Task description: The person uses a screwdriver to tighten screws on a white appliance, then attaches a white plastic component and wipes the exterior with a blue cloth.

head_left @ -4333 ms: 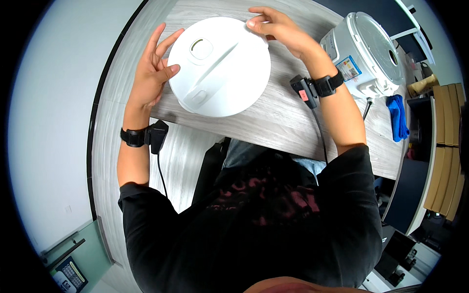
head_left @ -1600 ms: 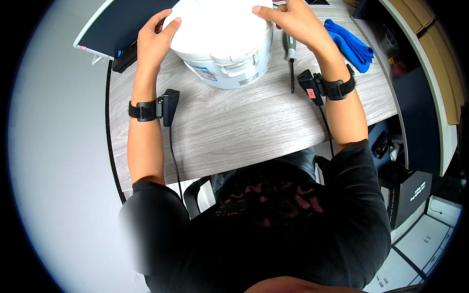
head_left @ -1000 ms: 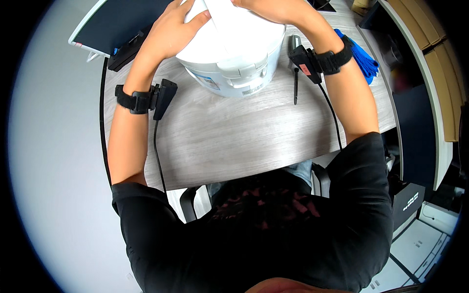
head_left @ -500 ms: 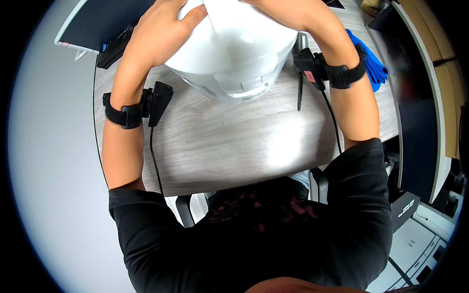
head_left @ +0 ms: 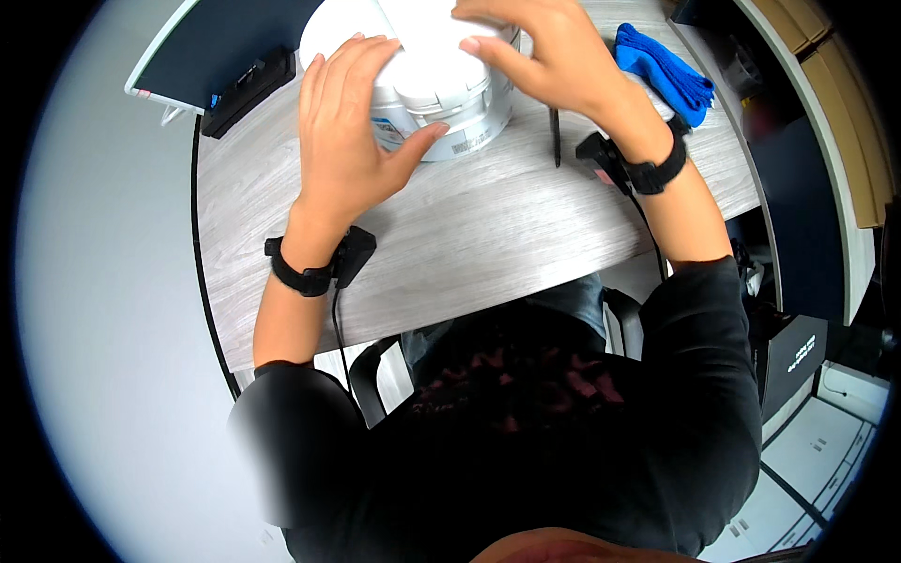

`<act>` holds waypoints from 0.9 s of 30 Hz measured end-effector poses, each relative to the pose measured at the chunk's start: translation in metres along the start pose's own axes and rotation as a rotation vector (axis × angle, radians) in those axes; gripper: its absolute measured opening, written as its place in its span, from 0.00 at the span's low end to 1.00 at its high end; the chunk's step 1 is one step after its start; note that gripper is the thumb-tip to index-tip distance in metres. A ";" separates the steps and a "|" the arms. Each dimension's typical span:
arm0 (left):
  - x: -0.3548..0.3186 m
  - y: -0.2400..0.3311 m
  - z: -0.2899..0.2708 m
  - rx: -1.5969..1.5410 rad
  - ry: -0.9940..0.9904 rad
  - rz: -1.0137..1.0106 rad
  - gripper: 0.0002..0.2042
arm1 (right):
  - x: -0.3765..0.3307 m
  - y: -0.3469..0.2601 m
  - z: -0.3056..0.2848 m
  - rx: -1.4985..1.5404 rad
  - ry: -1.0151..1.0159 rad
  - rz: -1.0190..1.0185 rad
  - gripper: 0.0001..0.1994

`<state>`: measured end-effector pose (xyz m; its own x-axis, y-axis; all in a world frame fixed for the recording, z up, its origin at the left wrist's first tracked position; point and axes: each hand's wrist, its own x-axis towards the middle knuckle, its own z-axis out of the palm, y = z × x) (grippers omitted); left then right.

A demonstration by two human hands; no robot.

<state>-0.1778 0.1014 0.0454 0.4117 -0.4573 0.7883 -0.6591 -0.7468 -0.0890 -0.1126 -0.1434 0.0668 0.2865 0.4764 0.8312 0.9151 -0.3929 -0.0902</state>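
Head view: the grey table [head_left: 488,235] is nearest. The left hand [head_left: 347,141] is spread flat against the white appliance [head_left: 441,94]; the right hand [head_left: 544,56] is curled over its top. Seating appears unfinished. Beyond, a blue cloth [head_left: 662,75] is seen.

The white appliance [head_left: 441,80] has a glossy white lid and a paler silvery band low on its side, with what looks like a small label in blue and orange. The worktop [head_left: 488,235] shows a light grey wood grain. A bright blue cloth [head_left: 664,75] lies on it. Both wrist straps [head_left: 298,274] are black, as are the person's sleeves [head_left: 713,375].
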 end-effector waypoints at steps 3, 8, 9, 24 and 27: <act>-0.004 0.000 0.013 -0.032 0.041 -0.009 0.40 | -0.017 0.002 0.001 -0.051 -0.009 -0.150 0.28; -0.011 -0.003 0.030 0.025 0.133 -0.009 0.38 | -0.023 -0.016 0.003 -0.120 -0.073 -0.081 0.39; -0.012 -0.006 0.032 0.020 0.149 0.001 0.38 | -0.023 -0.016 0.005 -0.149 -0.080 -0.061 0.39; -0.012 -0.015 0.034 -0.031 0.212 0.023 0.37 | -0.028 -0.003 0.019 -0.198 -0.009 -0.064 0.33; -0.012 -0.021 0.036 -0.075 0.250 0.033 0.35 | -0.026 -0.003 0.019 -0.231 0.000 -0.093 0.31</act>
<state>-0.1463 0.1046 0.0157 0.2271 -0.3406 0.9124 -0.7180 -0.6915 -0.0794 -0.1175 -0.1395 0.0346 0.2043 0.5184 0.8304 0.8481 -0.5173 0.1143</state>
